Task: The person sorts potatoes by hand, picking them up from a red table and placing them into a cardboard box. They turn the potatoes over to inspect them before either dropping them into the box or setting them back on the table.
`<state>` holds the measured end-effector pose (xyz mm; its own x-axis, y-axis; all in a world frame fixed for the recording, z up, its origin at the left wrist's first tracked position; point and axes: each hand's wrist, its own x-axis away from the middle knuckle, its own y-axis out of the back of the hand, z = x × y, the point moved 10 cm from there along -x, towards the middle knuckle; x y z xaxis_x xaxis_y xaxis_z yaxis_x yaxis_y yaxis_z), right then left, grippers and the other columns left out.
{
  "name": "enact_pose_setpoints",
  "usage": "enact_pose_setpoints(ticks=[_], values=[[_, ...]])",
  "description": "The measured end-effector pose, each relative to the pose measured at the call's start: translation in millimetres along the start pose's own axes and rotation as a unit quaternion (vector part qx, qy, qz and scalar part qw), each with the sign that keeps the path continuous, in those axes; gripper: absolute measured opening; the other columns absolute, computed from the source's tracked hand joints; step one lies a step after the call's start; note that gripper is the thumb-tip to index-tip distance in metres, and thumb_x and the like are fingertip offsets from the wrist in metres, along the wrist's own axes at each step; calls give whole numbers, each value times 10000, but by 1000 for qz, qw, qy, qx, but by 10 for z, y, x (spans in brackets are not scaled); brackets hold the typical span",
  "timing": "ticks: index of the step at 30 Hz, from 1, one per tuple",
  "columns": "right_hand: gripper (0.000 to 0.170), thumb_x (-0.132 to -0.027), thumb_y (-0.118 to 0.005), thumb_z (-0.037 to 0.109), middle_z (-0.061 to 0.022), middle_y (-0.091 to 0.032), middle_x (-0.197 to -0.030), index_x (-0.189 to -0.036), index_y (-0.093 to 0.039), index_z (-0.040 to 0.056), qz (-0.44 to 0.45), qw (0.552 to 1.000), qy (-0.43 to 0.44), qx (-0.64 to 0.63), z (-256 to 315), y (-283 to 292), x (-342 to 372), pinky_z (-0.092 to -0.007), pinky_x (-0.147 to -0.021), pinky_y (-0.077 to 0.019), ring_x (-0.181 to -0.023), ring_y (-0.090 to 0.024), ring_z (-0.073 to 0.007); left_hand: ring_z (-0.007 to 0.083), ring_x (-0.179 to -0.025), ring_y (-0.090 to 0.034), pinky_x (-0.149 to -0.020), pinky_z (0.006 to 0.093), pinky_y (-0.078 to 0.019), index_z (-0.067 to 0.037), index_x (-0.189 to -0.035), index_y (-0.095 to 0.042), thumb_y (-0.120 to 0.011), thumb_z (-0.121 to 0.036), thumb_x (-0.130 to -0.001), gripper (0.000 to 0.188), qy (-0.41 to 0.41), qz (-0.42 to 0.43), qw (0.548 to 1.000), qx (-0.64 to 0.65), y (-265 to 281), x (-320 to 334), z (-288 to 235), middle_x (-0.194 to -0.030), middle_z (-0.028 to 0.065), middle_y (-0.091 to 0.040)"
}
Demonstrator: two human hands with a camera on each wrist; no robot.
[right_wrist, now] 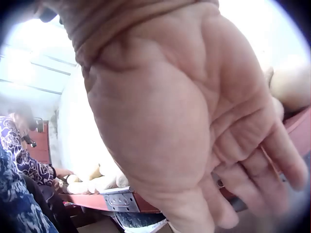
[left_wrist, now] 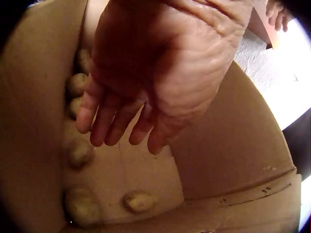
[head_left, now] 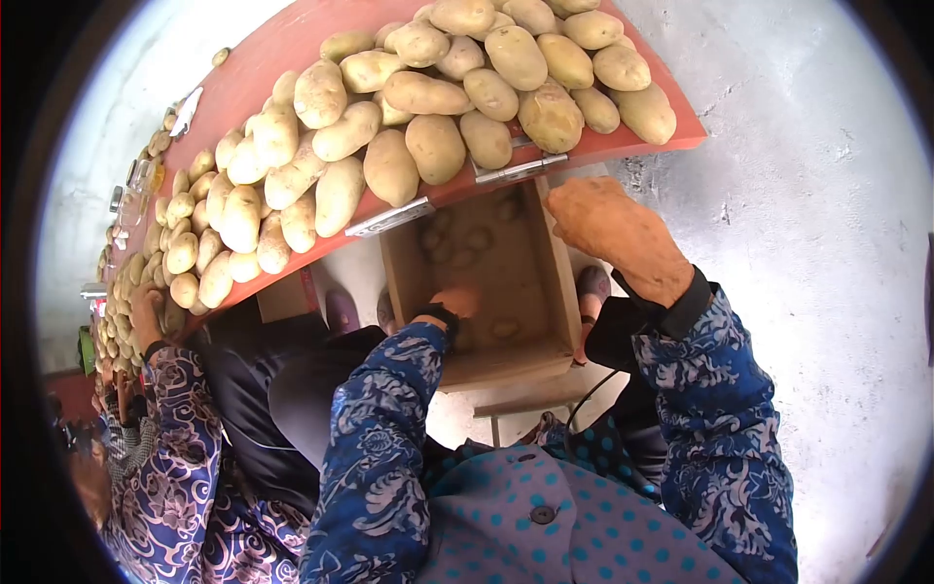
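Left grip loose inside one box

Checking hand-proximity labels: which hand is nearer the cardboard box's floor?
Left. The left hand is inside the cardboard box, above its floor; the right hand is higher, near the edge of the red table.

Red table before you, metal hinges along near edge. Scuffed pale-grey floor to table's right. Low wooden-topped stand on your side of table. Beyond table, red panel; above, pale lined ceiling, strong white glare.
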<state>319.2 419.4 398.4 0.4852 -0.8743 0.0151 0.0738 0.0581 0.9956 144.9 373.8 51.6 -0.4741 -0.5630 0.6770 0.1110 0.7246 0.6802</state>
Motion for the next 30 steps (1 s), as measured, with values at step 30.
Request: enact_pose_setpoints(ticks=[30], values=[[210,-775,-674,156,-70,-604,-785,-932,-569,64,87,996,-22,5,65,2,201,-343,-665,-514,-781,-636,-221,335,-1244,-461,-1064,437,-341,-19,-1321,-459,-437,-139,-904,435,-33,-249,967,-48,744,-994,292,-1309,219,-500]])
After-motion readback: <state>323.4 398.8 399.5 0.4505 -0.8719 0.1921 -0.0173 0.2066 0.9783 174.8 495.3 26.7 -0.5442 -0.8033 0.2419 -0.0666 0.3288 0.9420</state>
